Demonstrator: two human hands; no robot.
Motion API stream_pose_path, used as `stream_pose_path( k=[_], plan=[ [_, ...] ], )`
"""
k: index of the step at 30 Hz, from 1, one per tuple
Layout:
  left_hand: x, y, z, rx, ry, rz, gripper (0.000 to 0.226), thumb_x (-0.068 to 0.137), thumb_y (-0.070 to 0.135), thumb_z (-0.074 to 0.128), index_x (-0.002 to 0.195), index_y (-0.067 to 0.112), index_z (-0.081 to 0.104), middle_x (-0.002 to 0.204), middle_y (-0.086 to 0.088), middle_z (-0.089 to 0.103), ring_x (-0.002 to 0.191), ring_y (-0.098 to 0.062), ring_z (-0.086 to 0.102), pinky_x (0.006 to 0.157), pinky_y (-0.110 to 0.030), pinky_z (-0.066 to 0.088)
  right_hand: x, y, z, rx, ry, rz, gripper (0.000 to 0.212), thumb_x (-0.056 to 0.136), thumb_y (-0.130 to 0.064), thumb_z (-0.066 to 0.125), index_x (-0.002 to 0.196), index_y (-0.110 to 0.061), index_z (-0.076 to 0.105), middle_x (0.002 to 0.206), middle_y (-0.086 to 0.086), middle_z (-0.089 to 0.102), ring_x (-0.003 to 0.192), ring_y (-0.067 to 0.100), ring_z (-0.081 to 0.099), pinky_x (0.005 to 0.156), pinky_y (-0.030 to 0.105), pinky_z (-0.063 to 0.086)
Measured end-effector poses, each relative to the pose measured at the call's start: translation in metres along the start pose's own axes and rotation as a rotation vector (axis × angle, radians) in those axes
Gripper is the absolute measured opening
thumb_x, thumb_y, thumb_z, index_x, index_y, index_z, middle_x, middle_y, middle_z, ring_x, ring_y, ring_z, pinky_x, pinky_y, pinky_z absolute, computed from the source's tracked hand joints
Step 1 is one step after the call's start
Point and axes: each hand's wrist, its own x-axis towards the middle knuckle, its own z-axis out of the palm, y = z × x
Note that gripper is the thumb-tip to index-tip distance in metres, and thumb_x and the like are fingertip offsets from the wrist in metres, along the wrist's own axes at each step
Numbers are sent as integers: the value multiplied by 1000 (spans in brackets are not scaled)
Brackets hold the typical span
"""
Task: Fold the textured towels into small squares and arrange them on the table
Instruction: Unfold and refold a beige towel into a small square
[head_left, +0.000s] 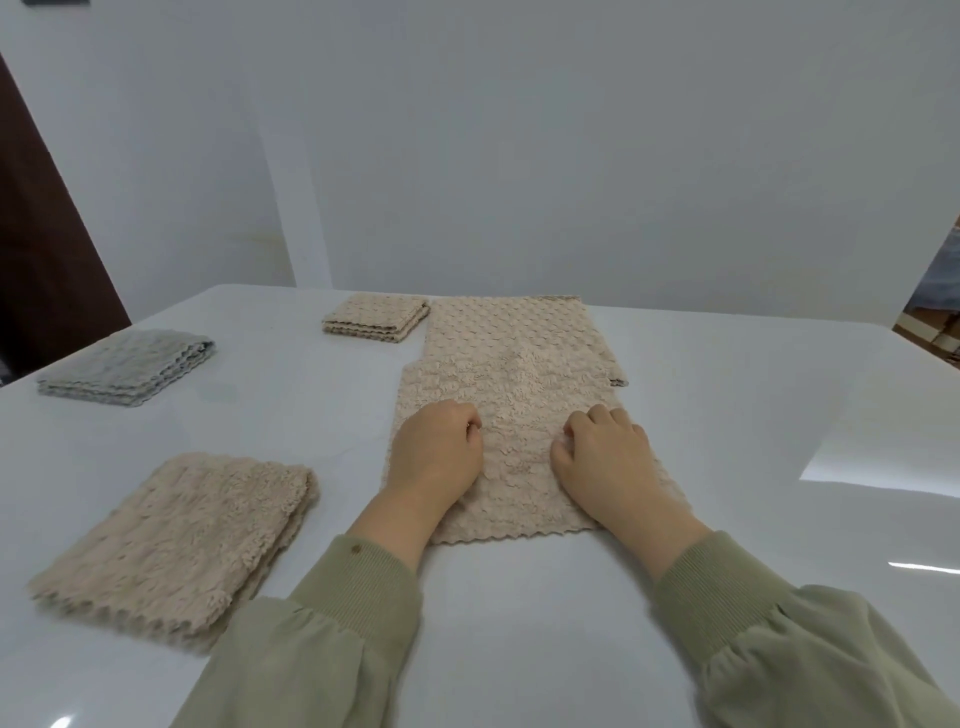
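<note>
Far left of the centre towel (519, 395) we see a folded grey towel (127, 366); near left, a folded beige square (176, 540); just off its far left corner, a small beige square (376, 317). Left hand (436, 452) and right hand (605, 457) rest on the centre towel, apart, fingers curled down; pinching or not, we cannot tell. Back towel (506, 325) overlaps its far edge, all on the white table (753, 415)

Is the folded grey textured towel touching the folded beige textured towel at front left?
Apart: the head view shows bare white table between the grey towel and that beige towel.
</note>
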Motion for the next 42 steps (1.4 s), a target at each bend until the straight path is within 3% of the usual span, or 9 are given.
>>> stream_pose_path(
  k=[8, 14, 21, 25, 28, 31, 34, 39, 42],
  plan=[
    [6, -22, -5, -32, -25, -102, 25, 89, 12, 47, 94, 18, 71, 94, 4, 69, 90, -15, 58, 77, -27, 46, 12, -2, -6, -87, -60, -36, 14, 90, -24, 40, 84, -16, 49, 92, 2, 57, 93, 23, 50, 83, 35, 34],
    [9, -28, -5, -108, 10, -152, 21, 90, 18, 51, 97, 23, 69, 88, 6, 68, 84, -13, 59, 72, -24, 42, 19, -4, -9, -153, -148, -34, 16, 85, -22, 39, 72, -16, 47, 72, -1, 45, 78, 21, 40, 81, 36, 33],
    [21, -34, -3, -321, 142, -314, 26, 88, 13, 49, 97, 24, 69, 89, 7, 67, 80, -15, 61, 76, -30, 51, 40, 1, -20, -52, -233, 66, 21, 83, -12, 44, 63, -14, 37, 63, -1, 44, 57, 16, 41, 49, 26, 29],
    [35, -53, -4, -609, 203, -548, 27, 84, 7, 48, 93, 19, 72, 90, 4, 69, 77, -17, 62, 80, -34, 52, 63, 17, -21, 17, -217, 187, 20, 83, -10, 46, 63, -13, 41, 62, 0, 45, 54, 17, 41, 46, 23, 28],
    [45, -63, -4, -743, 265, -640, 28, 82, 6, 47, 82, 21, 70, 88, 1, 69, 75, -18, 61, 77, -36, 54, 80, 28, -14, 58, -198, 236, 11, 82, -12, 46, 72, -12, 49, 74, 3, 51, 65, 20, 47, 49, 25, 30],
    [50, -62, 1, -600, 265, -599, 28, 85, 7, 46, 94, 19, 69, 97, 2, 68, 81, -12, 59, 71, -24, 47, 92, 34, -6, 134, -164, 290, 14, 87, -18, 44, 94, -10, 53, 97, 7, 55, 88, 26, 52, 64, 31, 42],
    [55, -61, 9, -410, 246, -536, 33, 87, 11, 46, 113, 19, 65, 114, -4, 62, 106, -21, 55, 89, -36, 48, 94, 38, 8, 156, -22, 309, 30, 90, -21, 43, 114, -6, 53, 113, 13, 54, 104, 30, 49, 79, 37, 44],
    [65, -64, 16, -106, 83, -455, 43, 92, 26, 43, 135, 21, 48, 125, -4, 59, 117, -26, 48, 98, -39, 40, 93, 38, 29, 313, 43, 274, 41, 90, -16, 44, 130, -5, 46, 119, 14, 57, 112, 31, 48, 90, 39, 42],
    [69, -67, 15, -103, 23, -440, 49, 91, 29, 47, 139, 23, 41, 129, 0, 56, 120, -24, 47, 99, -37, 37, 94, 38, 26, 616, 71, 355, 44, 88, -14, 49, 132, -9, 44, 92, 2, 60, 93, 21, 55, 78, 32, 42]
  ],
)
